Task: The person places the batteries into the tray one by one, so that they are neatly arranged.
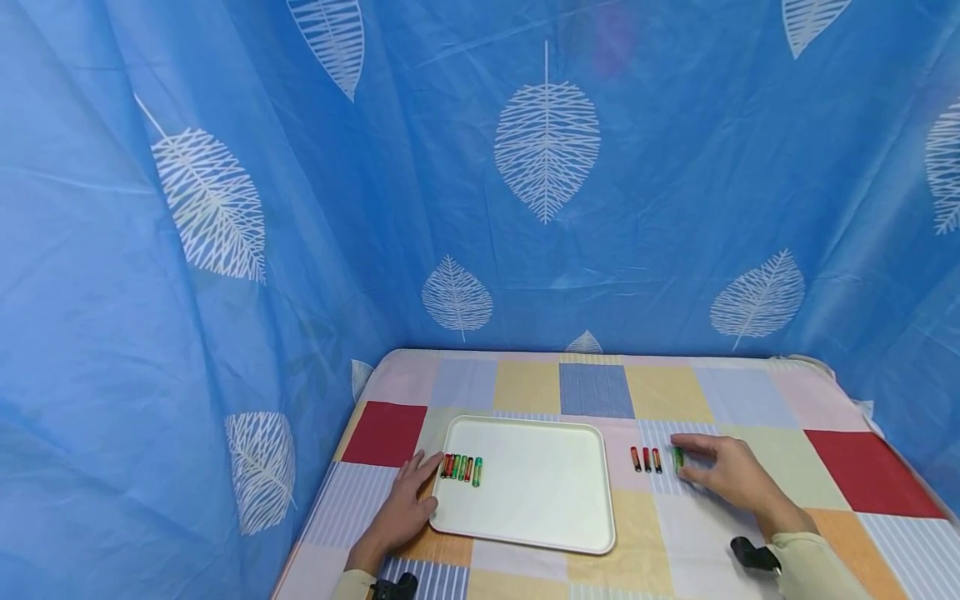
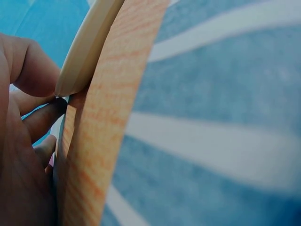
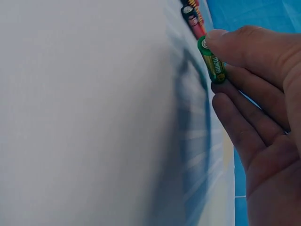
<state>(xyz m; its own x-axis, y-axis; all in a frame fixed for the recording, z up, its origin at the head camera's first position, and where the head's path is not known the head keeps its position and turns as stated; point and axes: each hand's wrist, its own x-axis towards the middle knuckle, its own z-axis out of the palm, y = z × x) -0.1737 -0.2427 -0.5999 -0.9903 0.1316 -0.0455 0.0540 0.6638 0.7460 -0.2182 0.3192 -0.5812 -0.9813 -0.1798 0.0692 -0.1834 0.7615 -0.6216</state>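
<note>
My right hand (image 1: 731, 475) pinches a small green battery (image 3: 214, 63) between thumb and fingertips, at the right end of a short row on the tablecloth. Just left of it lie three red-and-black batteries (image 1: 647, 459), side by side. A white rectangular tray (image 1: 540, 492) is left of that row. My left hand (image 1: 405, 508) rests at its left edge; in the left wrist view the thumb (image 2: 40, 70) touches the rim, with the other fingers loosely bent below. Inside the tray near that hand, several red and green batteries (image 1: 461, 468) lie in a line.
A patchwork tablecloth (image 1: 525, 387) covers the table. Blue curtains (image 1: 637, 208) with white leaf prints hang behind it and along the left side. Black wrist straps (image 1: 753, 554) sit at both sleeves.
</note>
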